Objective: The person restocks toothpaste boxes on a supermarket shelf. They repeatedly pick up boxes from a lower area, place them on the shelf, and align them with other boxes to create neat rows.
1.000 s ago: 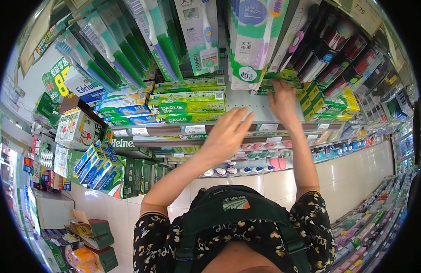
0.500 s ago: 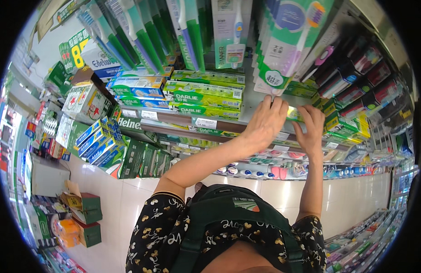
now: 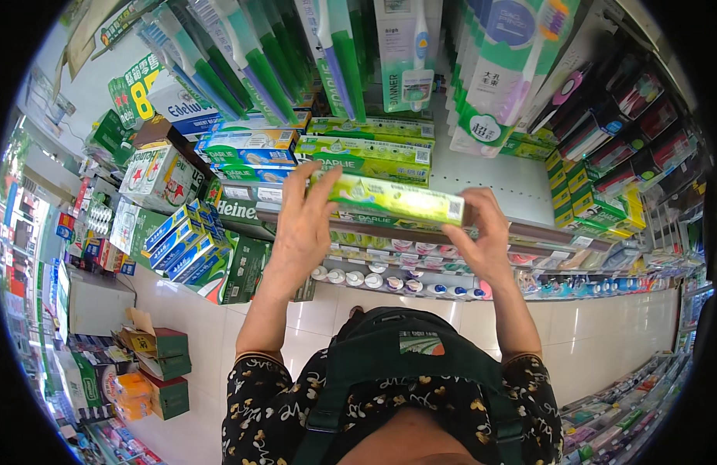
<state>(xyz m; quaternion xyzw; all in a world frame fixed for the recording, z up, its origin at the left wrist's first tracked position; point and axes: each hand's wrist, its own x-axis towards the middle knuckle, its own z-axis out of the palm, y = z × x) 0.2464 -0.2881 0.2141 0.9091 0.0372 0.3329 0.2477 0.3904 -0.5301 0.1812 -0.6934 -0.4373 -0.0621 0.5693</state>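
Just on the person's side of the stack of yellow-green cardboard cartons point(image 3: 366, 148), a long, slim lime-green cardboard carton point(image 3: 397, 200) is held between both hands. The left hand point(image 3: 300, 232) has its fingers curled onto the left end; the right hand point(image 3: 489, 235), thumb and fingers partly closed, grips the right end (near a small printed square). Blue-and-white cardboard cartons point(image 3: 254, 141) sit immediately left of the stack; flat-backed toothbrush packs point(image 3: 482, 93) hang to its upper right.

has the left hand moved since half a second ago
Yes: the left hand has moved left, from right of the stacked yellow-green boxes to in front of their left end.
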